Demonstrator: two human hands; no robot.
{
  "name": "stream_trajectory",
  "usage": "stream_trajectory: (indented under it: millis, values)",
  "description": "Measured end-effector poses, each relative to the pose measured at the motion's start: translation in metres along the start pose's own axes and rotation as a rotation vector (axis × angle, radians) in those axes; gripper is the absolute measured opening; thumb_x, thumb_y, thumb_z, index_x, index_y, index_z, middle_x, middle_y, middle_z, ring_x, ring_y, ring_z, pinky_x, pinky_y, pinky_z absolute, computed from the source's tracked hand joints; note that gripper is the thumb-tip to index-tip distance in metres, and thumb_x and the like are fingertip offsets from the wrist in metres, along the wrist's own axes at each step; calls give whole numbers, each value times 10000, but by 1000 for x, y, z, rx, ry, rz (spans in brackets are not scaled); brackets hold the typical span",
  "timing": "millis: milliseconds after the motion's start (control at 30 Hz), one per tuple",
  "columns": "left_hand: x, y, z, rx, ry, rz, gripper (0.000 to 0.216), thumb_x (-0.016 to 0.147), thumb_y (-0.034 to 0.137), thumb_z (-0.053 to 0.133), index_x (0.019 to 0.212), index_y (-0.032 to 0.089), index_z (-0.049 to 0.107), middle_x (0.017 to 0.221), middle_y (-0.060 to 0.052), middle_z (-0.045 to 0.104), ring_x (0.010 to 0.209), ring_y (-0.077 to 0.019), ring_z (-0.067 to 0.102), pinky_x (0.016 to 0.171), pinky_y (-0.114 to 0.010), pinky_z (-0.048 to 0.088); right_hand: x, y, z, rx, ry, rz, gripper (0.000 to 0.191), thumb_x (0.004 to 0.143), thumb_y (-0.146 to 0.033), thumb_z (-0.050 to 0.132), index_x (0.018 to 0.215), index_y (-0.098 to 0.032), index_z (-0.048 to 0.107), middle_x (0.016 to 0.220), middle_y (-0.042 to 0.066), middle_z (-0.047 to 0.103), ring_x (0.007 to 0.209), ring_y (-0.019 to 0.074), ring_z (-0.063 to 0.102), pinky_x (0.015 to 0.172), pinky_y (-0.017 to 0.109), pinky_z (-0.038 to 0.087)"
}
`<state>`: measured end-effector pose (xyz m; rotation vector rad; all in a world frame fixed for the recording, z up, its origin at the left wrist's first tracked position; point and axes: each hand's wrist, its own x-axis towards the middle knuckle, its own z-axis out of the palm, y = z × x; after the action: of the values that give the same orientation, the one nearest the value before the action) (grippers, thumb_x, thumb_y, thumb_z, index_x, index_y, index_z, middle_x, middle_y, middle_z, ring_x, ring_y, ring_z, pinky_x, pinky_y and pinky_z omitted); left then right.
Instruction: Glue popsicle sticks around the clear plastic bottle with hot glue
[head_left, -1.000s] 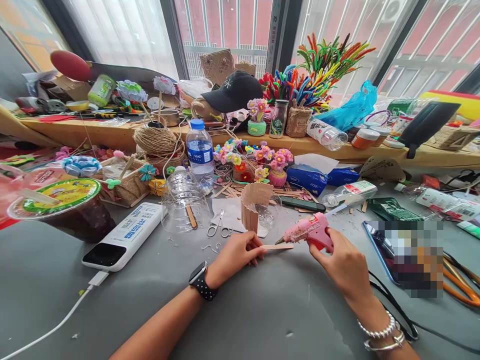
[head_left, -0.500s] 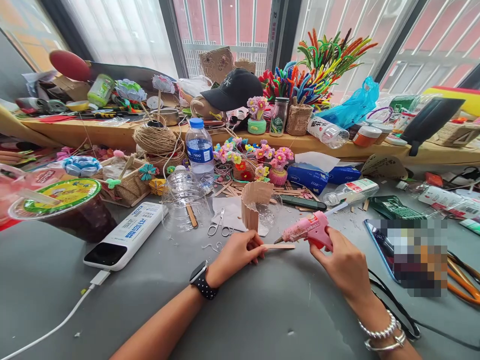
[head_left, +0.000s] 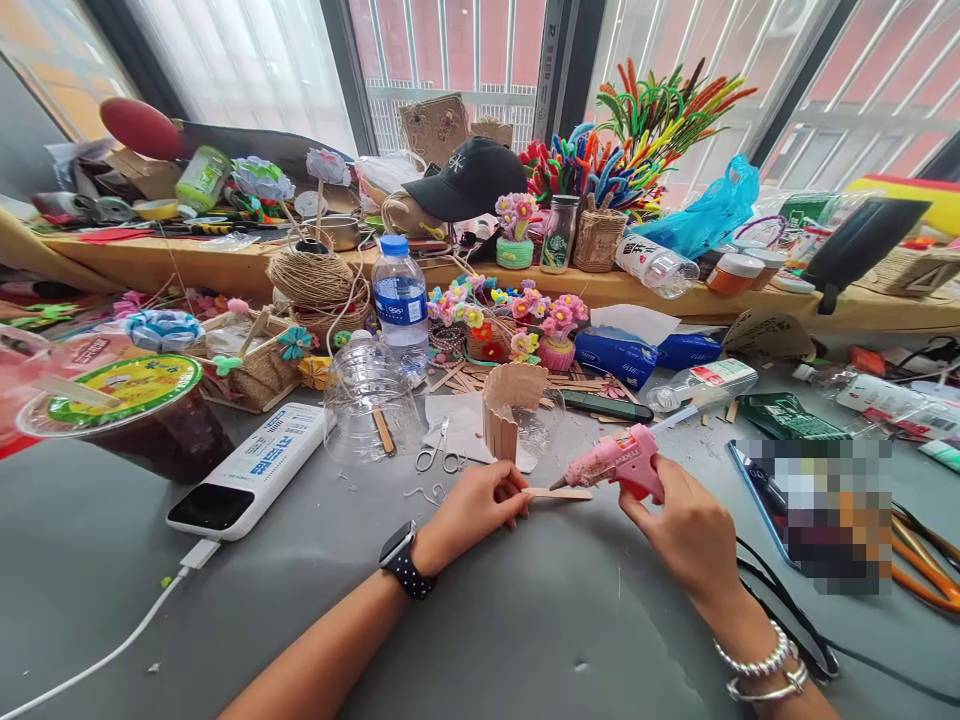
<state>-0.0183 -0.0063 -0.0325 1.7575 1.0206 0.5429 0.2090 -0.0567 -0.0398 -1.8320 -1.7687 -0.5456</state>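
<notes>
Between the fingers of my left hand (head_left: 484, 500) is one end of a flat wooden craft stick (head_left: 566, 494), held low over the grey table. My right hand (head_left: 686, 520) is wrapped round the handle of a pink hot glue gun (head_left: 615, 462), a clear glue stick poking out of its back. The gun's nozzle points left and down, at or just above the stick; contact is hard to tell. Just behind stands a curved wall of craft sticks (head_left: 514, 410), joined side by side around part of a clear plastic piece (head_left: 540, 425).
Scissors (head_left: 442, 450) lie on white paper behind my left hand. A cut clear bottle (head_left: 371, 400), a water bottle (head_left: 400, 305), a power bank (head_left: 251, 470) and a drink cup (head_left: 127, 410) stand or lie leftward. At right are a phone (head_left: 765, 500) and black cable (head_left: 795, 630).
The glue gun has shifted very slightly right, its body turned a little so the side lettering shows more. Both hands keep their holds; the stick stays nearly in place.
</notes>
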Motion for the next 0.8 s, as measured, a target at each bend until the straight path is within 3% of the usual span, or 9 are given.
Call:
stream_trajectory:
  millis: [400, 800]
  values:
    - [0, 2, 0, 38, 2, -25, 192, 766, 331, 489, 763, 148, 550, 666, -17, 633, 537, -105, 566, 511, -193, 442, 2, -1, -1, 1, 28, 5, 287, 762, -384, 409, 845, -140, 535, 614, 49, 578, 548, 174, 542, 478, 255, 352]
    - [-1, 6, -1, 63, 5, -20, 183, 767, 324, 492, 757, 150, 549, 658, -20, 637, 547, -108, 574, 521, -197, 446, 0, 1, 2, -4, 24, 15, 292, 768, -373, 420, 904, -141, 534, 737, 81, 619, 640, 194, 573, 507, 256, 370]
